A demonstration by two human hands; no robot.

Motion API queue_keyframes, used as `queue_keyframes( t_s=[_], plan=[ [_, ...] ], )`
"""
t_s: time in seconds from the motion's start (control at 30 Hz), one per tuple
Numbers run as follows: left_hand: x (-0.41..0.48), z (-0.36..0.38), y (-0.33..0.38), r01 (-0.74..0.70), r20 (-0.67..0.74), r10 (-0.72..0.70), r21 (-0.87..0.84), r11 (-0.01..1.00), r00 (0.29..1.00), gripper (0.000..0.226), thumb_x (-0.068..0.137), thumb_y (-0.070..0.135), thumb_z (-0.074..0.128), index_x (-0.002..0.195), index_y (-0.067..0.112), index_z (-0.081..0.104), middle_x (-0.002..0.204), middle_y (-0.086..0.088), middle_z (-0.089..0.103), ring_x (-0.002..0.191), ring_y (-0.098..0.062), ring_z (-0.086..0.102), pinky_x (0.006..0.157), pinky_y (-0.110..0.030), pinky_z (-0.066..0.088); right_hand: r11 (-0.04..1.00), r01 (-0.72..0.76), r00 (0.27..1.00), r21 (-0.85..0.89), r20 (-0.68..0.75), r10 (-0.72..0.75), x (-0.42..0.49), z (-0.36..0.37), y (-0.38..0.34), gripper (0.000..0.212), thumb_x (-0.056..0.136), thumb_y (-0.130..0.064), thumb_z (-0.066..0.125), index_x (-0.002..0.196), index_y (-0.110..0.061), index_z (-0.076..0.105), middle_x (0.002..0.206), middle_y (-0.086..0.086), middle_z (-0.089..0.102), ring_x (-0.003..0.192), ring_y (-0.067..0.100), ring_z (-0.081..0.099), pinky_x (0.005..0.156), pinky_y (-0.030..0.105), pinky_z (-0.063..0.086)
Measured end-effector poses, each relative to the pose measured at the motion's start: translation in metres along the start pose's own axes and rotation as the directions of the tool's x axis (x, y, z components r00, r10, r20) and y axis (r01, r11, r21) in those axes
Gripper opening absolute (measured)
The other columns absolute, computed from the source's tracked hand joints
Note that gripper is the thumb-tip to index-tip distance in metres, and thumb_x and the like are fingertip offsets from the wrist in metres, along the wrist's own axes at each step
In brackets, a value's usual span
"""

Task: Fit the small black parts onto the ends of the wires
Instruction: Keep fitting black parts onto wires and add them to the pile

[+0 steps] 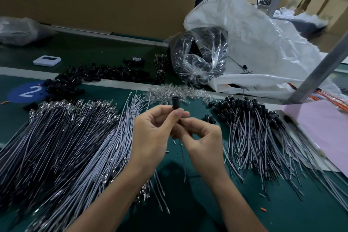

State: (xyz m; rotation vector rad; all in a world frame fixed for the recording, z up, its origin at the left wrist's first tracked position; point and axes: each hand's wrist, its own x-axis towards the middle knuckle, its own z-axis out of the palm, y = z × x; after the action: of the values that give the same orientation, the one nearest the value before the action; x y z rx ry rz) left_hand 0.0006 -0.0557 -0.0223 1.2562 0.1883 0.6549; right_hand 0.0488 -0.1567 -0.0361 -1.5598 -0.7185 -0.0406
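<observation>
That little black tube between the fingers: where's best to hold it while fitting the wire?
Probably round its lower half, pinched from the sides, as the left hand does. The black tube stands upright with its top end clear, and the wire hangs below from the right hand, so side pinching leaves both ends free.

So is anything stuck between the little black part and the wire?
Nothing visible. The left hand pinches the black part, the right hand holds the wire just below it; fingers hide the join.

Bare wires [62,137] left, capped wires [263,133] right, loose caps [90,77] behind
</observation>
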Motion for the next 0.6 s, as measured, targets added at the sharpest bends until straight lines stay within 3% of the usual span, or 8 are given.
queue_keyframes(
  t_s=[0.1,0.17,0.23,0.3,0.33,0.4,0.5,0.6],
  plan=[
    [-0.001,0.0,0.001,0.037,-0.036,-0.039,-0.04,0.998,0.999,0.019,0.077,0.03,0.071,0.077,0.012,0.076,0.082,-0.008,0.077,0.067,-0.018,0.071,0.053,-0.023,0.054,0.998,-0.055,0.998,0.01,0.043,0.054,0.004,0.001,-0.006,0.005,0.085,-0.004,0.073,0.082,-0.004,0.077,0.07,0.003,0.074,0.064,0.017,0.07,0.066,0.036,0.058],
    [0.001,0.0,0.006,0.041,-0.054,-0.044,-0.059,0.997,0.998,0.021,0.077,0.032,0.07,0.078,0.013,0.077,0.084,-0.008,0.077,0.065,-0.016,0.069,0.048,-0.021,0.049,0.991,-0.117,0.99,0.066,0.083,0.111,0.006,0.005,-0.012,0.008,0.087,-0.006,0.071,0.081,-0.004,0.076,0.07,0.005,0.074,0.063,0.016,0.07,0.064,0.029,0.057],
    [0.008,-0.006,0.013,0.059,-0.088,-0.069,-0.11,0.992,0.994,0.017,0.075,0.031,0.07,0.077,0.015,0.077,0.084,-0.009,0.077,0.07,-0.018,0.072,0.054,-0.022,0.053,0.981,-0.171,0.98,0.091,0.121,0.159,0.014,0.006,-0.021,0.014,0.09,-0.019,0.069,0.08,-0.011,0.075,0.071,0.002,0.075,0.065,0.014,0.071,0.065,0.021,0.055],
    [0.018,-0.016,0.018,0.105,-0.114,-0.123,-0.154,0.982,0.986,0.015,0.072,0.025,0.071,0.078,0.012,0.075,0.082,-0.011,0.076,0.072,-0.019,0.074,0.063,-0.021,0.057,0.988,-0.147,0.986,-0.042,0.078,0.15,0.028,0.001,-0.022,0.024,0.091,-0.037,0.061,0.082,-0.019,0.073,0.076,-0.004,0.075,0.071,0.011,0.071,0.07,0.023,0.056],
    [0.021,-0.02,0.019,0.14,-0.115,-0.158,-0.149,0.979,0.981,0.018,0.072,0.023,0.071,0.081,0.008,0.073,0.08,-0.011,0.076,0.07,-0.018,0.074,0.063,-0.02,0.056,0.98,-0.124,0.991,-0.157,0.031,0.131,0.039,-0.003,-0.018,0.024,0.093,-0.038,0.059,0.084,-0.02,0.072,0.077,-0.005,0.075,0.073,0.009,0.071,0.073,0.026,0.057],
    [0.023,-0.025,0.018,0.209,-0.097,-0.221,-0.119,0.971,0.97,0.018,0.077,0.019,0.07,0.087,0.004,0.07,0.078,-0.01,0.076,0.063,-0.015,0.072,0.059,-0.018,0.055,0.91,-0.106,0.994,-0.401,-0.014,0.109,0.064,-0.009,-0.006,0.015,0.097,-0.021,0.06,0.091,-0.016,0.072,0.086,-0.002,0.075,0.081,0.01,0.069,0.081,0.031,0.056],
    [0.024,-0.028,0.015,0.286,-0.053,-0.289,-0.062,0.956,0.956,0.01,0.087,0.011,0.066,0.092,0.003,0.069,0.082,-0.009,0.077,0.061,-0.013,0.071,0.058,-0.018,0.055,0.738,-0.063,0.967,-0.672,0.142,0.212,0.09,-0.001,0.017,0.024,0.097,-0.006,0.053,0.112,-0.011,0.071,0.111,0.007,0.072,0.102,0.02,0.066,0.096,0.035,0.051],
    [0.023,-0.029,0.014,0.34,-0.006,-0.34,0.009,0.94,0.94,0.012,0.09,0.009,0.064,0.1,0.004,0.069,0.085,-0.008,0.077,0.063,-0.013,0.072,0.059,-0.017,0.055,0.648,-0.058,0.934,-0.76,0.188,0.303,0.098,0.015,0.033,0.023,0.099,-0.021,0.052,0.111,-0.013,0.07,0.111,0.012,0.069,0.1,0.031,0.063,0.088,0.04,0.052]
  ],
)
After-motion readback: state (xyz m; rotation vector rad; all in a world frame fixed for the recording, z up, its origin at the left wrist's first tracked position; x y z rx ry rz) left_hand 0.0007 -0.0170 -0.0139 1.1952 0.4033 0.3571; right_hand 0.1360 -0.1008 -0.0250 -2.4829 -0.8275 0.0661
